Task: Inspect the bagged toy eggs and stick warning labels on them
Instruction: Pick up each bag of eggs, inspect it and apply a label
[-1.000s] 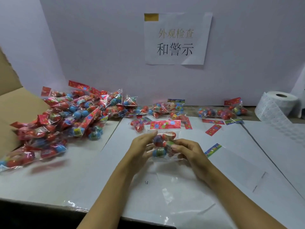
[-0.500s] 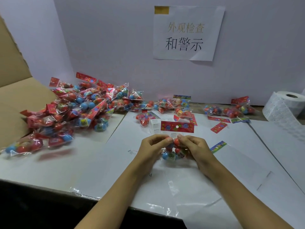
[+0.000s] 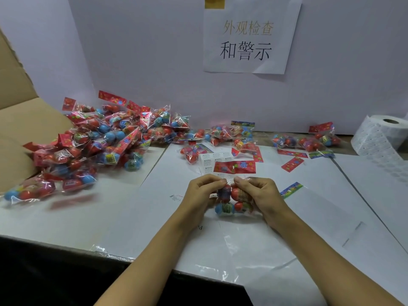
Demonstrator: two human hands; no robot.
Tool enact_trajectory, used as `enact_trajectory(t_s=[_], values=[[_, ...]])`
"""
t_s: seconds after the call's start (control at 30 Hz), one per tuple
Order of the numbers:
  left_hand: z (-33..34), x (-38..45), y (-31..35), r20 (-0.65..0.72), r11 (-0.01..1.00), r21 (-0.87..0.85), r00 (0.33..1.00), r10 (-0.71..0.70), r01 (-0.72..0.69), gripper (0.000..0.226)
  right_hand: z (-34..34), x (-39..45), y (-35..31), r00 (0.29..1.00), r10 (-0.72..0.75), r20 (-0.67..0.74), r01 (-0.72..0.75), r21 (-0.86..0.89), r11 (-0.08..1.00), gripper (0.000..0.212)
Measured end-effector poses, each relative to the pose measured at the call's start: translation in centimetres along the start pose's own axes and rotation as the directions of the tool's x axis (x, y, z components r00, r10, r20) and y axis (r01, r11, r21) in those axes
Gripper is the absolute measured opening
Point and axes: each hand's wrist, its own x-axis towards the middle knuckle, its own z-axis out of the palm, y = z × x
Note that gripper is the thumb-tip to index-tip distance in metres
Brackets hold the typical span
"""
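The bag of eggs (image 3: 234, 198) in my grip holds red and blue eggs under a red header card (image 3: 234, 167) printed with flowers; the bench (image 3: 132, 217) is white; the label roll (image 3: 379, 134) is white; the cardboard box (image 3: 19, 127) is tan.

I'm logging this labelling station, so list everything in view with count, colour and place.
Clear bag of toy eggs with red header card: one, red and blue eggs, held at centre.
Heap of bagged eggs: many, red and blue, left.
Scattered bags: several, along the back wall.
White label roll: one, far right.
White paper sign: one, on wall.
Brown cardboard box: one, far left.
Left hand, right hand: both pinch the bag.
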Motion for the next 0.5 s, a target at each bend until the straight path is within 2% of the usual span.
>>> enact_trajectory(t_s=[0.17, 0.33, 0.5], values=[[0.0, -0.2, 0.1, 0.016, 1.0, 0.012, 1.0, -0.001, 0.001, 0.012, 0.1, 0.0, -0.1, 1.0, -0.001, -0.026, 0.001, -0.006, 1.0, 0.042], [-0.1, -0.5, 0.3, 0.074, 0.999, 0.051, 0.997, -0.023, 0.019, 0.032, 0.2, -0.3, -0.9, 0.997, 0.022, -0.078, -0.011, 0.134, 0.991, 0.031], [0.1, -0.5, 0.3, 0.072, 1.0, -0.004, 0.997, -0.021, 0.021, 0.029, 0.4, -0.3, -1.1, 0.993, 0.013, -0.113, 0.008, 0.184, 0.983, 0.036]])
